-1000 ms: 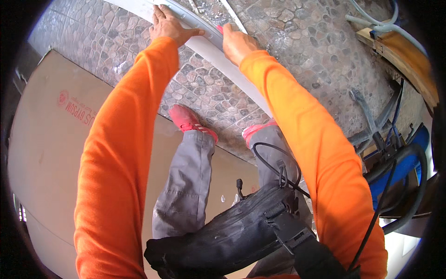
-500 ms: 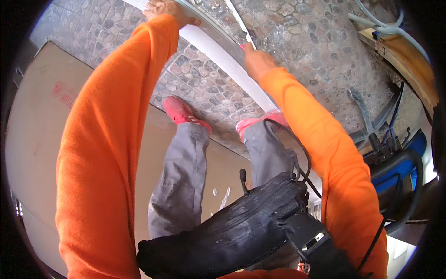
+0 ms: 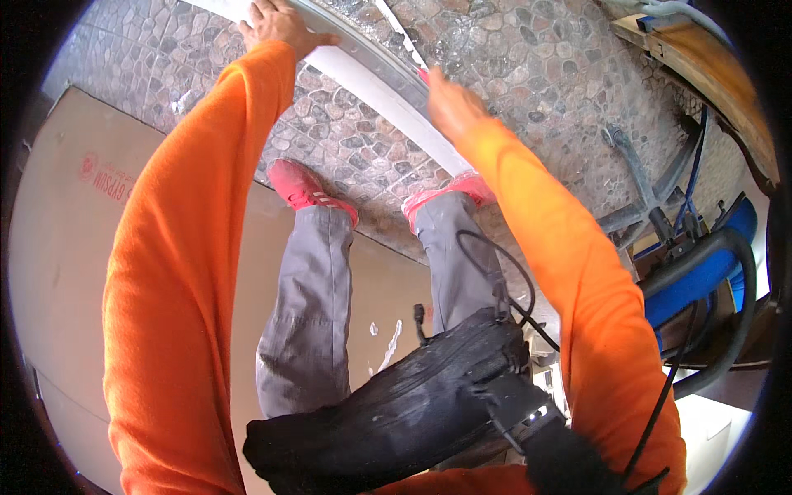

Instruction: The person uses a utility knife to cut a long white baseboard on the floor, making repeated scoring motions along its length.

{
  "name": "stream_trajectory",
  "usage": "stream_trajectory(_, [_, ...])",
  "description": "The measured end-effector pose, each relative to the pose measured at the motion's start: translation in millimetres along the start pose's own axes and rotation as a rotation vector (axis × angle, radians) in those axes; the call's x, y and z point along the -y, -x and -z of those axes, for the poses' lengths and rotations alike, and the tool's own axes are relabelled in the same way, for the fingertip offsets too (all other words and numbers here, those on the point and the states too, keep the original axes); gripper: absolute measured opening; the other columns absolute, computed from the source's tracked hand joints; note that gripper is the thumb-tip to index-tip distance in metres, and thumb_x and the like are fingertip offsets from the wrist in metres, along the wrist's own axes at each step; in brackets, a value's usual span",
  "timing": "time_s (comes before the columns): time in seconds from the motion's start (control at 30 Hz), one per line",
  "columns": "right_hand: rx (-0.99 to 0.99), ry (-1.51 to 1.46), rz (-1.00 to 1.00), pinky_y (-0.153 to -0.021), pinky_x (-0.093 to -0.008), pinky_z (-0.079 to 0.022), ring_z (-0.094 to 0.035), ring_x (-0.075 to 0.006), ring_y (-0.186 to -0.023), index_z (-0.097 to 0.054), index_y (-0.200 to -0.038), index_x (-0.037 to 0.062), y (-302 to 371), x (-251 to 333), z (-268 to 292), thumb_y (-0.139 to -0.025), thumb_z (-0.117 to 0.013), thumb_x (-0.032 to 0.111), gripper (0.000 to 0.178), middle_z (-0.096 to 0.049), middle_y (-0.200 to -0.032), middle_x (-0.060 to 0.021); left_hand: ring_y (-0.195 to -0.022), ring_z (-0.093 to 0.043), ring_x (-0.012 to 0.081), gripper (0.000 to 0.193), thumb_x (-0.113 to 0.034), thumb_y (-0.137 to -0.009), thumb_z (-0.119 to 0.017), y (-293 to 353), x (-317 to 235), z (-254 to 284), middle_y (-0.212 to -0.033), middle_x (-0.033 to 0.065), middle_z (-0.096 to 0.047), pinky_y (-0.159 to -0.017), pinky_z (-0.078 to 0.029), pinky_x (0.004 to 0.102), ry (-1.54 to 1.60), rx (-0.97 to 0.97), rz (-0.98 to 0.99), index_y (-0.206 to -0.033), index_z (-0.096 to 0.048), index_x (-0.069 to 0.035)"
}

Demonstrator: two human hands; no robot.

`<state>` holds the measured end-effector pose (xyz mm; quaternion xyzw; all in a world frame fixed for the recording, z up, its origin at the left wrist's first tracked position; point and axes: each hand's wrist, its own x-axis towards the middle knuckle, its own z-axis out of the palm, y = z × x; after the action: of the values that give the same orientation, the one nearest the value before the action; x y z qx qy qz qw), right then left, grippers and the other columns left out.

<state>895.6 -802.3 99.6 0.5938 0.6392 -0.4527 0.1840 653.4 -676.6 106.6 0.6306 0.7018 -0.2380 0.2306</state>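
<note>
At the far upper left, my left hand [image 3: 280, 26] lies with fingers spread, pressing on a grey metal straightedge [image 3: 363, 51]. The straightedge rests along a long white board strip [image 3: 384, 107], which slants down to the right toward my feet. My right hand [image 3: 452, 106] is closed at the strip's far edge, around what looks like a red utility knife [image 3: 424, 76]. Only its red end shows; the blade is hidden. A thin white sliver [image 3: 398, 29] runs up and away from that spot, apart from the straightedge.
My red shoes [image 3: 309, 186] stand beside the strip on a stone-patterned floor [image 3: 536, 91]. A large brown board [image 3: 74, 214] lies at left and under my legs. At right are a blue chair [image 3: 693, 280], its legged base [image 3: 639, 177] and a wooden plank [image 3: 709, 74]. A black waist bag [image 3: 388, 396] hangs before me.
My right hand has slid a little toward me along the straightedge. The left hand stays pressed on it. The whole view has shifted slightly.
</note>
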Motion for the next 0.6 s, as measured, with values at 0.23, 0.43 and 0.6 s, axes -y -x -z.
stream_trajectory(0.23, [-0.01, -0.06, 0.015, -0.085, -0.0528, -0.048, -0.062, -0.0459, -0.097, -0.044, -0.116, -0.0015, -49.0, 52.3, 17.4, -0.091, -0.04, 0.012, 0.028, -0.064, -0.1, -0.0304, -0.138, -0.014, 0.052, 0.095, -0.071, -0.061, -0.067, -16.2, -20.3, -10.2, -0.137, 0.0332, -0.042, -0.115, 0.002, 0.0553, -0.248, 0.256, -0.175, -0.126, -0.059, -0.001])
stream_trajectory(0.43, [0.147, 0.035, -0.053, -0.085, -0.0532, -0.048, -0.061, -0.0464, -0.099, -0.044, -0.119, -0.0008, 4.3, 10.2, -2.0, -0.091, -0.041, 0.011, 0.031, -0.063, -0.101, -0.0309, -0.139, -0.02, 0.0458, 0.089, -0.069, -0.063, -0.067, -20.0, 2.4, -26.7, -0.136, 0.0237, -0.048, -0.114, 0.001, 0.0577, -0.283, 0.116, -0.13, -0.124, -0.061, -0.005])
stream_trajectory(0.6, [0.226, 0.119, -0.19, -0.083, -0.0543, -0.049, -0.063, -0.0461, -0.095, -0.045, -0.115, -0.0017, 63.0, -62.4, -27.3, -0.091, -0.043, 0.011, 0.028, -0.064, -0.098, -0.0311, -0.137, -0.028, 0.0425, 0.094, -0.068, -0.061, -0.07, -18.8, -16.6, -17.9, -0.136, 0.0222, -0.049, -0.114, -0.003, 0.0575, -0.304, 0.177, -0.174, -0.129, -0.056, -0.004])
